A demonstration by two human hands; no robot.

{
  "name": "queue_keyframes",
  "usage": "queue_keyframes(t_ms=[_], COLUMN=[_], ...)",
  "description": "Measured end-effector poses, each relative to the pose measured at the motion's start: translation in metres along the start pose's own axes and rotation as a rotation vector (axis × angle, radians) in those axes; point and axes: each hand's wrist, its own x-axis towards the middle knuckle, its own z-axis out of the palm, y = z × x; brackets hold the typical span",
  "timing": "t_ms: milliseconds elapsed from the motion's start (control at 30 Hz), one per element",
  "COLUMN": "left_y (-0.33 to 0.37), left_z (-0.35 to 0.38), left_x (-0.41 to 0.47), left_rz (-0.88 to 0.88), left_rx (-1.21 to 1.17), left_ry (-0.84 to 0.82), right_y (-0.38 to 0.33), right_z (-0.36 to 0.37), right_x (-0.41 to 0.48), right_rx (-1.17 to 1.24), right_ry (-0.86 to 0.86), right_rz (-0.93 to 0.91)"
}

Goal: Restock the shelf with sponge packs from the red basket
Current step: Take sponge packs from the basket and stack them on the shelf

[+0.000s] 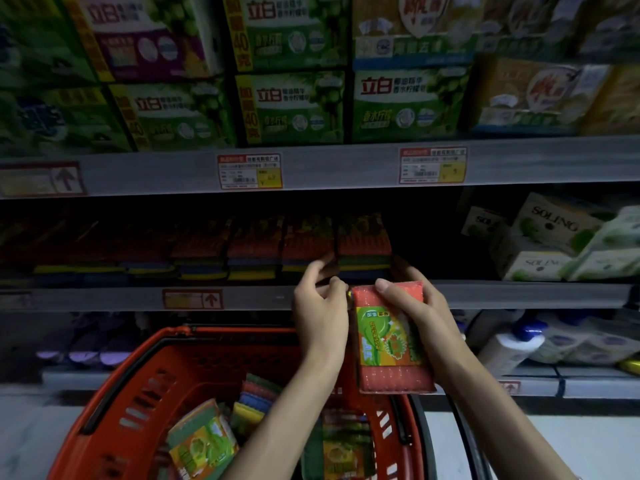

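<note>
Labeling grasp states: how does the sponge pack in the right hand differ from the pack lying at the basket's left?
The held sponge pack is upright in front of the shelf edge, gripped by the right hand; the basket pack lies tilted and loose inside the red basket. The held one shows a red sponge face; the basket one shows a green edge. The left hand touches neither. Both carry a similar green-and-orange label.

My right hand (pixel 420 306) covers the right edge of the sponge pack (pixel 388 337). My forearms hide part of the red basket (pixel 145 386), whose near side runs off the bottom edge. The shelf's price tags (pixel 250 171) are too blurred to read, and its stocked sponge packs (pixel 277 247) sit in deep shadow.
</note>
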Motion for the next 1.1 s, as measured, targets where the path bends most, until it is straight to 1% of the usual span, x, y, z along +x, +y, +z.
queue_keyframes(t_ms=[200, 300, 667, 767, 867, 1033, 1100], left_y=[-0.003, -0.002, 0.004, 0.010, 0.017, 0.023, 0.020], left_z=[-0.005, -0.009, -0.033, -0.038, -0.041, -0.046, -0.046], left_x=[0.001, 0.000, -0.012, -0.022, -0.039, -0.066, -0.074], left_rz=[-0.018, -0.016, 0.039, 0.043, 0.012, -0.160, -0.206], left_rx=[0.004, -0.007, 0.105, 0.118, 0.112, 0.036, 0.053], left_ry=[-0.010, -0.028, -0.124, -0.207, -0.323, -0.637, -0.723], right_y=[0.000, 0.000, 0.002, -0.003, -0.006, -0.004, -0.003], right_z=[0.001, -0.001, -0.007, -0.012, -0.017, -0.022, -0.021], right_x=[0.001, 0.000, -0.008, -0.015, -0.023, -0.034, -0.039], right_rx=[-0.024, -0.027, -0.021, -0.024, 0.036, 0.187, 0.239], right_ry=[-0.010, -0.044, 0.010, 0.032, 0.065, 0.125, 0.125], right_rz=[-0.002, 0.005, -0.006, -0.023, 0.019, 0.106, 0.125])
